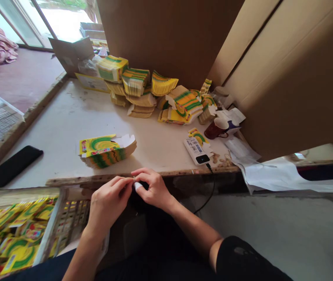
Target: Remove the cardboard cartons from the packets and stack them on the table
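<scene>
My left hand and my right hand meet at the table's front edge, above my lap. Their fingertips pinch together around a tiny pale object, too small to name. White tape or a wrap covers my right thumb. Just beyond my hands, a stack of flattened yellow and green cartons lies on the white table, its white flaps pointing right.
More bundles of flattened cartons are piled at the back against a large cardboard sheet. A mug and a white cabled device stand at right. At left are a black phone and a crate of filled yellow packs.
</scene>
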The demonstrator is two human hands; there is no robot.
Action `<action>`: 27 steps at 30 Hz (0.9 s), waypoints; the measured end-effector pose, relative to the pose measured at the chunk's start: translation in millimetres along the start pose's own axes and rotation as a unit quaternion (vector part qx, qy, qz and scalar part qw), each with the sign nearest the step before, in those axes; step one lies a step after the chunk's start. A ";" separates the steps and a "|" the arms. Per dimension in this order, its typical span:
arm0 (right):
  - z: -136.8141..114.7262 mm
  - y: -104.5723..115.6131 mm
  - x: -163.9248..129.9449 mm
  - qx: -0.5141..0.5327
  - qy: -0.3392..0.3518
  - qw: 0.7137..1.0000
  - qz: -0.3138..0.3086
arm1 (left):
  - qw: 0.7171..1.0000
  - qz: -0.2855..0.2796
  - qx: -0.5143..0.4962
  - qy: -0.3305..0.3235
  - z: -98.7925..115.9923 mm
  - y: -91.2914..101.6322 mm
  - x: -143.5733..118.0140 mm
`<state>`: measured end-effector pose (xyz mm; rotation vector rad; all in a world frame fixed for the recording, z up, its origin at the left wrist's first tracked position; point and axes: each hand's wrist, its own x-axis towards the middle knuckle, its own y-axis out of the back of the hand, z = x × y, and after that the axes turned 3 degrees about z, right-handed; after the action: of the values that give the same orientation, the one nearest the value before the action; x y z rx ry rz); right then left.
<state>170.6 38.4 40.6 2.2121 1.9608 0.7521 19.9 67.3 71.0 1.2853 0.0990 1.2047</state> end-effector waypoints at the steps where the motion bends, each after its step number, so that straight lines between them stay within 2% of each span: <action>1: -0.1 0.5 0.2 0.000 -0.001 1.000 0.000 | 1.000 -0.002 -0.006 -0.001 -0.3 0.4 0.1; 6: -0.7 1.1 1.4 0.000 0.009 1.000 0.007 | 1.000 -0.004 -0.006 -0.008 -0.6 1.3 1.4; 16: -1.7 0.7 2.6 0.009 0.016 1.000 0.004 | 0.999 0.036 -0.013 -0.002 -0.8 -3.2 0.3; 21: -3.5 1.7 5.1 0.025 0.015 1.000 0.007 | 0.997 0.046 -0.043 0.034 -0.8 -4.6 -1.8; 27: -2.7 3.9 6.1 0.080 0.003 0.997 0.007 | 0.982 0.032 -0.148 0.113 2.4 -2.9 -1.0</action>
<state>173.4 42.9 46.3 2.3158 2.0784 0.6254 22.8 65.5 69.2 0.8969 0.0415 1.3617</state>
